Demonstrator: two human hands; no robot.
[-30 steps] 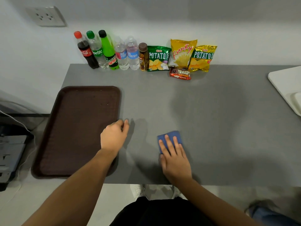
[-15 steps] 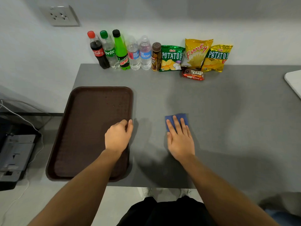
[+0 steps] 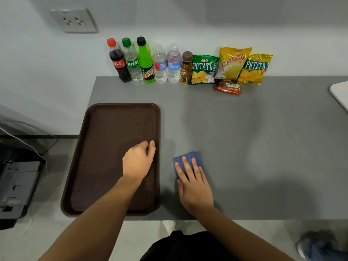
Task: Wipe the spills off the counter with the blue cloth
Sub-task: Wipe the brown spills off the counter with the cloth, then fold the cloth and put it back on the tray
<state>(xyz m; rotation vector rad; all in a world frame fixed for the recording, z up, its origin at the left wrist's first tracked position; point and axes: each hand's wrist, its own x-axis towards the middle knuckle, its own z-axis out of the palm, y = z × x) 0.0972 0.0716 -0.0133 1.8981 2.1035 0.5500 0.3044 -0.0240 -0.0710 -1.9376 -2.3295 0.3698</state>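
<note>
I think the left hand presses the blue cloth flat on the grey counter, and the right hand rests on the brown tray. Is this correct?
Not quite: the hands are swapped. In the head view, the right hand presses the blue cloth flat on the grey counter, and the left hand rests on the brown tray.

The right hand (image 3: 194, 187) lies flat on the blue cloth (image 3: 188, 162) on the gray tabletop (image 3: 254, 147), just right of the brown tray (image 3: 105, 147), where the left hand (image 3: 138, 161) rests.
</note>
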